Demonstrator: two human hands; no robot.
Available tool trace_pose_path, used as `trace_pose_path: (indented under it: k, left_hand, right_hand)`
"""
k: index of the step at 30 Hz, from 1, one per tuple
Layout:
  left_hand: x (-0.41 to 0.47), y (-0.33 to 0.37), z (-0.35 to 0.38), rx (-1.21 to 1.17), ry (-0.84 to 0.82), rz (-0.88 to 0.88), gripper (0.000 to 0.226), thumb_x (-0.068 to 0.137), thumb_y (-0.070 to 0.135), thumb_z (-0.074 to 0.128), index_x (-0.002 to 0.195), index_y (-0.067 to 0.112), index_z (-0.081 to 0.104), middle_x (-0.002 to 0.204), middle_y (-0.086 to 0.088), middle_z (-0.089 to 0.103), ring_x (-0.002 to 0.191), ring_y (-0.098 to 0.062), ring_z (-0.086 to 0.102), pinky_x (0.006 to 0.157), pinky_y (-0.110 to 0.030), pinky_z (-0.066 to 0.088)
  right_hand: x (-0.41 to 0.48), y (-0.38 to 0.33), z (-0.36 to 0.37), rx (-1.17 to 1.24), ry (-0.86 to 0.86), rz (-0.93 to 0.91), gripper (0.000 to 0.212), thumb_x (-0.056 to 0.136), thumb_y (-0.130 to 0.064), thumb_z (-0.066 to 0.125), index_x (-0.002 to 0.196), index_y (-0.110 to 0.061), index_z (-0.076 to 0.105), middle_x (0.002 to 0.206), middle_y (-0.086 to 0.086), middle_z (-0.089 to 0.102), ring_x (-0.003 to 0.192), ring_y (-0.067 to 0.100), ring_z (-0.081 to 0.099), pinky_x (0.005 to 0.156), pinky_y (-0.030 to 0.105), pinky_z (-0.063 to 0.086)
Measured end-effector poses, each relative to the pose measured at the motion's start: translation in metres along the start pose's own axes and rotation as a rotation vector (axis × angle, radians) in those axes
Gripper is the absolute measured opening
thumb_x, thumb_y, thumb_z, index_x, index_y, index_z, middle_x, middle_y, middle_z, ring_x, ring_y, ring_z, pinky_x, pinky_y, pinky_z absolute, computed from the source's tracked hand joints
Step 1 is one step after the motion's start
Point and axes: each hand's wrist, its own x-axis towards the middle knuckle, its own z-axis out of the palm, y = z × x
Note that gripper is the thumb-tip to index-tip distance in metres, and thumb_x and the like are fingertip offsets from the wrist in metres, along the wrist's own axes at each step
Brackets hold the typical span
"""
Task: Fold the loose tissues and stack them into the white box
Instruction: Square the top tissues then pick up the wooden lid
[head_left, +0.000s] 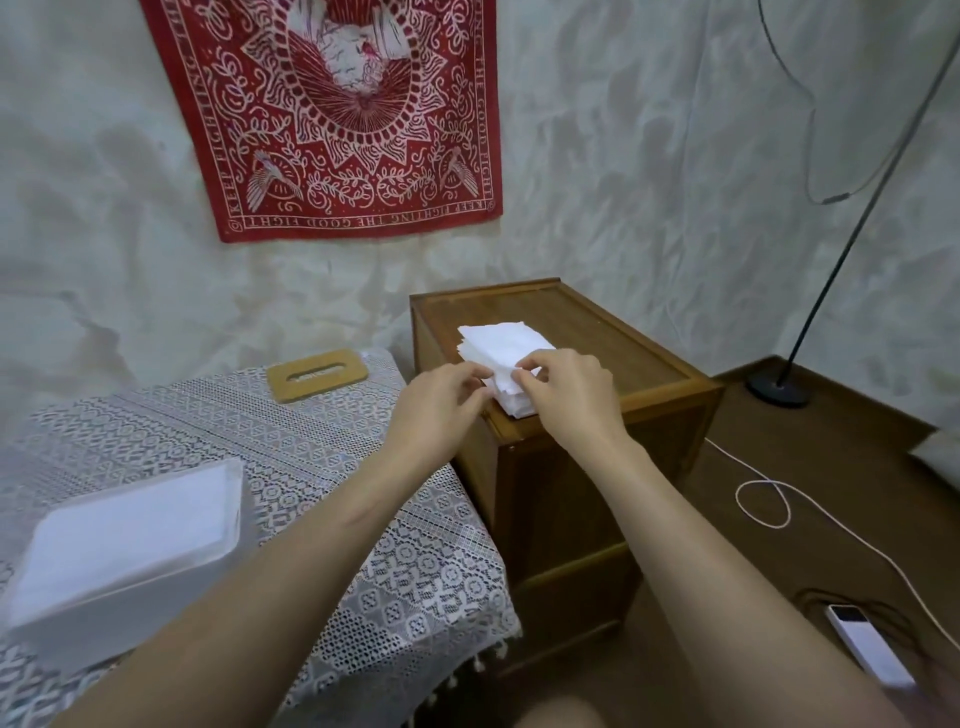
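Note:
A pile of loose white tissues (506, 345) lies on top of a brown wooden cabinet (613, 338). My left hand (441, 392) and my right hand (563, 382) meet at the near end of the pile, fingertips pinching the top tissue's near edge. The white box (130, 564) sits at the lower left on a lace-covered table (332, 467), open, with a flat layer of white tissue inside. Its wooden lid (318, 373) with a slot lies at the table's far edge.
A red patterned cloth (332, 119) hangs on the wall behind. A black floor lamp base (777, 391) stands at the right on the brown floor. A white cable (769, 504) and a white remote-like device (867, 644) lie on the floor at the lower right.

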Motion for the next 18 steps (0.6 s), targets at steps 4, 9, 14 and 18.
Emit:
trace_pose_path:
  k: [4, 9, 14, 18]
  left_hand:
    - [-0.003, -0.005, -0.004, -0.061, -0.008, -0.056, 0.025, 0.103, 0.039, 0.058, 0.12, 0.029, 0.073, 0.106, 0.012, 0.074, 0.096, -0.008, 0.066, 0.08, -0.031, 0.053]
    - [-0.01, -0.005, -0.012, -0.571, -0.035, -0.324, 0.037, 0.109, 0.039, 0.045, 0.095, 0.02, 0.074, 0.09, 0.004, 0.079, 0.069, -0.005, 0.064, 0.06, -0.022, 0.048]
    - [-0.022, -0.016, -0.015, -0.798, -0.104, -0.543, 0.026, 0.102, 0.034, 0.063, 0.088, 0.015, 0.074, 0.081, -0.002, 0.066, 0.063, -0.014, 0.057, 0.055, -0.024, 0.042]
    - [-0.036, -0.026, -0.022, -0.88, -0.149, -0.59, 0.011, 0.099, 0.02, 0.068, 0.092, 0.012, 0.072, 0.077, -0.003, 0.062, 0.062, -0.013, 0.059, 0.055, -0.023, 0.047]
  right_hand:
    - [-0.006, -0.005, -0.006, 0.065, 0.049, -0.069, 0.027, 0.102, -0.039, 0.059, 0.121, -0.026, 0.072, 0.104, -0.001, 0.075, 0.077, 0.008, 0.057, 0.056, 0.017, 0.038]
    - [-0.024, -0.015, -0.002, 0.064, 0.022, -0.196, 0.023, 0.102, -0.042, 0.057, 0.11, -0.029, 0.074, 0.081, -0.012, 0.063, 0.074, 0.007, 0.052, 0.055, 0.02, 0.029]
    - [-0.039, -0.021, 0.01, 0.055, -0.062, -0.27, 0.029, 0.102, -0.046, 0.053, 0.11, -0.027, 0.074, 0.074, -0.014, 0.049, 0.077, 0.01, 0.052, 0.058, 0.03, 0.032]
    - [-0.052, -0.03, 0.018, 0.03, -0.115, -0.306, 0.031, 0.103, -0.047, 0.052, 0.111, -0.028, 0.074, 0.079, -0.015, 0.052, 0.077, 0.011, 0.053, 0.061, 0.032, 0.038]
